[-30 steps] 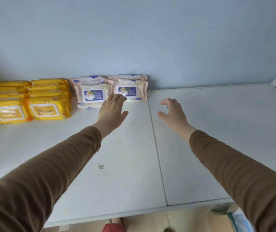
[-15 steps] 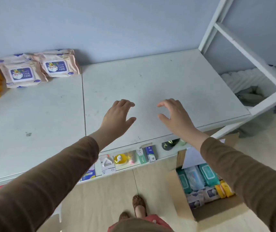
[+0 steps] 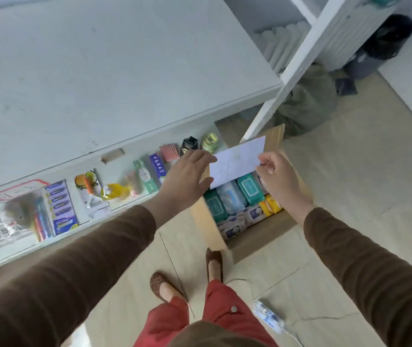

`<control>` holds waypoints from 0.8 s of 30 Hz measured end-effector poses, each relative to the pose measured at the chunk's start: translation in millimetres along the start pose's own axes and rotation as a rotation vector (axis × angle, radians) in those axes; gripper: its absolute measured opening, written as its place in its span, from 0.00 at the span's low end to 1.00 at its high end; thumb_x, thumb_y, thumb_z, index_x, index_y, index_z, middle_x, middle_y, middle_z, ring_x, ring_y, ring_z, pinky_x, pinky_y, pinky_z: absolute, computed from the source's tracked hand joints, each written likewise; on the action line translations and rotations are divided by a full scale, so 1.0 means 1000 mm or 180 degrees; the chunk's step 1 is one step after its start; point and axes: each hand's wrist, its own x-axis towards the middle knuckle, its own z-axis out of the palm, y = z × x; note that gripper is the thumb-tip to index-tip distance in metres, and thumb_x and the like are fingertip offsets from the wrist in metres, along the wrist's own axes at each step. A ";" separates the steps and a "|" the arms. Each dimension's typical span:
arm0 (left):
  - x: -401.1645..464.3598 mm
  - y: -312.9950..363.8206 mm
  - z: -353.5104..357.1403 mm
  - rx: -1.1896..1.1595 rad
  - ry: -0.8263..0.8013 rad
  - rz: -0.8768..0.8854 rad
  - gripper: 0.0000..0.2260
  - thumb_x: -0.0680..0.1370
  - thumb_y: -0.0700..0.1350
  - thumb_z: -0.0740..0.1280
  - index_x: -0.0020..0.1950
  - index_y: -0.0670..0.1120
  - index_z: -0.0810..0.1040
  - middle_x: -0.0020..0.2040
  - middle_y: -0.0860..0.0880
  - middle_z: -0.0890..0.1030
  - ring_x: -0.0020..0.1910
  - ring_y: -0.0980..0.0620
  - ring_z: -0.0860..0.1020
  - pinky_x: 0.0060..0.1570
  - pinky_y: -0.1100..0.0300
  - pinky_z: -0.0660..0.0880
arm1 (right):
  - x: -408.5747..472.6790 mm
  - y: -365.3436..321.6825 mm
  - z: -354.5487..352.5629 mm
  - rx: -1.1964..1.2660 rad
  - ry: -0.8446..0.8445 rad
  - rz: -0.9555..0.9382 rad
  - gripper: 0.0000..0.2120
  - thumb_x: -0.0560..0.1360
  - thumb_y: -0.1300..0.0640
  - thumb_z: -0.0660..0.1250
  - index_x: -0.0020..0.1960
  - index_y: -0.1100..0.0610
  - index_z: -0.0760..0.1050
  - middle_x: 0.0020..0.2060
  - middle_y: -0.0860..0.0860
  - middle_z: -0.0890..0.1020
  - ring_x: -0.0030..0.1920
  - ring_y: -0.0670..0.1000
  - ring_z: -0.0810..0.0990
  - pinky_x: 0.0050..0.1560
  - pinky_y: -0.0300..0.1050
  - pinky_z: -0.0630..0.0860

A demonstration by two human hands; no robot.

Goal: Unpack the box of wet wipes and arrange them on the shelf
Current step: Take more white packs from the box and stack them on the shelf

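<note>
An open cardboard box (image 3: 206, 227) stands on the floor at the shelf's right end. It holds several wet wipe packs: green ones (image 3: 250, 187), a pale blue one (image 3: 230, 196), yellow ones (image 3: 271, 205) and white ones (image 3: 232, 227). A white paper sheet (image 3: 237, 162) stands at the box's back flap. My left hand (image 3: 187, 181) hovers over the box's left side, fingers stretched, holding nothing. My right hand (image 3: 277, 179) hovers over the right side with fingers loosely curled beside the paper's edge, empty. The white shelf top (image 3: 99, 71) lies bare in this view.
A lower shelf (image 3: 124, 211) carries small packaged goods such as toothbrushes (image 3: 59, 207) and a yellow bottle (image 3: 113, 192). A white slanted post (image 3: 295, 68) rises behind the box. A green cloth (image 3: 307, 103) and a loose pack (image 3: 267, 316) lie on the floor near my feet (image 3: 161, 284).
My view has swung down and right, from the packs at the shelf's back to the box on the floor. Both hands left the shelf top and now hang over the box.
</note>
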 end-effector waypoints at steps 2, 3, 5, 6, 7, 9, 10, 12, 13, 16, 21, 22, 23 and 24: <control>0.006 0.013 0.036 0.0040 -0.0221 -0.0074 0.19 0.77 0.48 0.68 0.68 0.49 0.73 0.66 0.51 0.74 0.66 0.48 0.70 0.62 0.51 0.72 | -0.001 0.038 -0.007 -0.0035 -0.0107 0.0201 0.09 0.78 0.55 0.66 0.58 0.51 0.74 0.54 0.45 0.78 0.54 0.46 0.77 0.47 0.34 0.72; 0.010 0.018 0.054 0.0044 -0.0350 -0.0137 0.19 0.77 0.48 0.67 0.68 0.49 0.73 0.65 0.50 0.74 0.65 0.47 0.70 0.61 0.49 0.73 | 0.000 0.057 -0.010 -0.0056 -0.0206 0.0308 0.10 0.79 0.56 0.65 0.59 0.52 0.74 0.54 0.45 0.78 0.54 0.46 0.77 0.46 0.35 0.71; 0.017 0.027 0.092 0.0042 -0.0661 -0.0358 0.19 0.77 0.47 0.67 0.68 0.49 0.73 0.65 0.50 0.74 0.64 0.47 0.70 0.59 0.47 0.73 | 0.004 0.100 -0.011 -0.0145 -0.0436 0.0561 0.11 0.79 0.54 0.65 0.61 0.53 0.74 0.54 0.46 0.78 0.53 0.45 0.77 0.49 0.41 0.73; 0.020 0.031 0.112 0.0039 -0.0817 -0.0496 0.20 0.77 0.47 0.67 0.68 0.49 0.72 0.65 0.50 0.73 0.63 0.47 0.70 0.59 0.46 0.73 | 0.006 0.123 -0.010 -0.0179 -0.0548 0.0701 0.12 0.79 0.54 0.66 0.62 0.54 0.74 0.55 0.46 0.78 0.53 0.46 0.77 0.51 0.44 0.74; 0.024 0.034 0.131 0.0034 -0.0965 -0.0629 0.20 0.77 0.47 0.67 0.69 0.49 0.71 0.65 0.50 0.73 0.64 0.47 0.70 0.59 0.46 0.73 | 0.009 0.145 -0.007 -0.0159 -0.0660 0.0841 0.13 0.79 0.55 0.66 0.62 0.54 0.74 0.55 0.48 0.79 0.53 0.46 0.78 0.52 0.45 0.75; 0.030 0.040 0.172 0.0031 -0.1217 -0.0863 0.20 0.77 0.48 0.66 0.70 0.49 0.71 0.65 0.50 0.72 0.65 0.47 0.70 0.59 0.47 0.74 | 0.014 0.189 0.003 -0.0029 -0.0906 0.1061 0.14 0.78 0.56 0.68 0.62 0.57 0.74 0.56 0.51 0.79 0.56 0.50 0.80 0.56 0.47 0.76; 0.033 0.041 0.192 0.0037 -0.1320 -0.0956 0.21 0.77 0.48 0.66 0.70 0.49 0.70 0.65 0.50 0.72 0.65 0.47 0.70 0.59 0.48 0.74 | 0.017 0.209 0.009 0.0003 -0.1025 0.1137 0.14 0.78 0.57 0.68 0.62 0.57 0.73 0.56 0.51 0.79 0.57 0.51 0.80 0.58 0.48 0.76; 0.037 0.040 0.235 0.0036 -0.1512 -0.1112 0.21 0.77 0.47 0.67 0.70 0.49 0.70 0.64 0.50 0.72 0.65 0.48 0.70 0.59 0.50 0.74 | 0.024 0.245 0.020 -0.0075 -0.1305 0.1222 0.15 0.78 0.56 0.68 0.63 0.56 0.73 0.56 0.49 0.79 0.55 0.48 0.79 0.59 0.47 0.75; 0.038 0.039 0.256 0.0024 -0.1600 -0.1182 0.22 0.77 0.46 0.67 0.71 0.49 0.70 0.64 0.50 0.72 0.65 0.48 0.70 0.60 0.50 0.73 | 0.028 0.262 0.026 -0.0158 -0.1449 0.1232 0.15 0.78 0.55 0.68 0.63 0.55 0.73 0.56 0.49 0.79 0.55 0.48 0.78 0.58 0.46 0.75; 0.039 0.030 0.319 0.0090 -0.1871 -0.1293 0.20 0.78 0.45 0.65 0.71 0.48 0.70 0.64 0.49 0.73 0.66 0.48 0.70 0.62 0.52 0.71 | 0.046 0.311 0.050 -0.0406 -0.1854 0.1286 0.18 0.78 0.53 0.67 0.67 0.55 0.72 0.61 0.50 0.79 0.60 0.50 0.78 0.60 0.47 0.75; 0.034 0.001 0.412 0.0151 -0.2319 -0.1577 0.18 0.77 0.46 0.64 0.67 0.46 0.72 0.62 0.47 0.73 0.66 0.45 0.70 0.62 0.49 0.73 | 0.076 0.375 0.114 -0.0784 -0.2354 0.1227 0.23 0.79 0.53 0.65 0.72 0.58 0.70 0.68 0.56 0.76 0.66 0.56 0.75 0.66 0.52 0.73; 0.033 -0.007 0.430 0.0147 -0.2378 -0.1671 0.18 0.77 0.47 0.65 0.67 0.46 0.72 0.62 0.46 0.73 0.65 0.45 0.70 0.61 0.48 0.73 | 0.081 0.387 0.131 -0.0828 -0.2463 0.1198 0.23 0.79 0.53 0.65 0.72 0.59 0.70 0.68 0.57 0.76 0.67 0.56 0.75 0.66 0.52 0.72; 0.031 -0.013 0.444 0.0136 -0.2420 -0.1748 0.18 0.77 0.47 0.65 0.66 0.46 0.72 0.62 0.46 0.73 0.65 0.44 0.71 0.61 0.47 0.73 | 0.084 0.395 0.145 -0.0886 -0.2544 0.1125 0.23 0.79 0.53 0.65 0.71 0.60 0.70 0.68 0.58 0.76 0.66 0.57 0.75 0.65 0.51 0.72; 0.029 -0.017 0.455 0.0130 -0.2459 -0.1829 0.18 0.76 0.47 0.66 0.65 0.45 0.72 0.61 0.45 0.73 0.64 0.44 0.71 0.60 0.46 0.74 | 0.087 0.399 0.157 -0.0952 -0.2623 0.1069 0.23 0.80 0.53 0.65 0.71 0.60 0.70 0.68 0.58 0.76 0.66 0.57 0.75 0.64 0.50 0.73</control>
